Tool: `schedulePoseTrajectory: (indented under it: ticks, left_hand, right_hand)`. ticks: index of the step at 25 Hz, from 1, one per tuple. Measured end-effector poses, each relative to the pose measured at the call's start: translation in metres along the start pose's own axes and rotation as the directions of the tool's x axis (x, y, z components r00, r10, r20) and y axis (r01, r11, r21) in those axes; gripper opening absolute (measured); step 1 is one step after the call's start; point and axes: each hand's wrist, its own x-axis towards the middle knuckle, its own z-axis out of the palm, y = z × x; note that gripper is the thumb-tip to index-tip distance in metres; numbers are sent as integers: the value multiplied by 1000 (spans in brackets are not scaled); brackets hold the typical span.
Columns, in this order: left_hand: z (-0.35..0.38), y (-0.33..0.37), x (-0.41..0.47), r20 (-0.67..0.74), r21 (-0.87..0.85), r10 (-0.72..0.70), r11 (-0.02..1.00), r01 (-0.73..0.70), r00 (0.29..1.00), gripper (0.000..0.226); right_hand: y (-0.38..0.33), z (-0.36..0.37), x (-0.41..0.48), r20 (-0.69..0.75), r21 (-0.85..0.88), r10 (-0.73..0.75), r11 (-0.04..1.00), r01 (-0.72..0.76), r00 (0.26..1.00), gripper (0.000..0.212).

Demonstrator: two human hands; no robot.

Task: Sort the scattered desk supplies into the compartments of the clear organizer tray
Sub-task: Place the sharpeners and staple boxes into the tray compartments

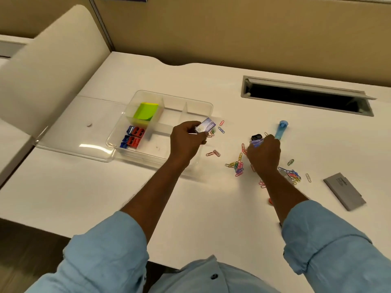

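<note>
Over the right edge of the clear organizer tray (127, 142), the left hand (186, 140) pinches a small purple box (205, 125). Right of it, among scattered paper clips (238, 166), the right hand (264, 154) is closed around a small bluish item (256, 142) on the white desk (190, 204).

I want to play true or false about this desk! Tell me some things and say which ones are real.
1. The green sticky notes sit inside the clear tray. True.
2. The left hand holds nothing. False: its fingers pinch a small purple box.
3. All the paper clips are in the tray. False: they lie scattered on the desk.
4. Red and blue sharpeners share one compartment. True.
5. The grey case lies to the right of the right hand. True.
</note>
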Motion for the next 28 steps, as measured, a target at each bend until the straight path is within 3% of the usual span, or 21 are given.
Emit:
schedulePoseTrajectory:
  ticks: [5,8,11,20,23,28]
  left_hand:
    - [-57,4,18,-80,-418,-235,890,181,969,26]
    - [-95,1,31,-140,-512,-299,838,189,944,32]
    - [-123,-4,40,-156,-513,-345,829,223,926,36]
    - [-156,-20,62,-137,-422,-351,867,266,926,38]
    - [-159,-24,67,-125,-418,-351,867,272,928,41]
    - [-164,-27,76,-136,-375,-346,885,275,928,52]
  right_hand:
    - [-56,-7,-31,-75,313,-248,914,259,966,40]
    - [-107,4,-54,3,364,-467,824,434,884,34]
    - [-148,25,-75,122,347,-586,781,519,801,41]
    - [-192,100,-98,380,-52,-558,783,620,738,41]
    - [-198,114,-98,448,-227,-516,724,652,730,41]
    - [-205,125,-102,425,-412,-523,615,672,739,23]
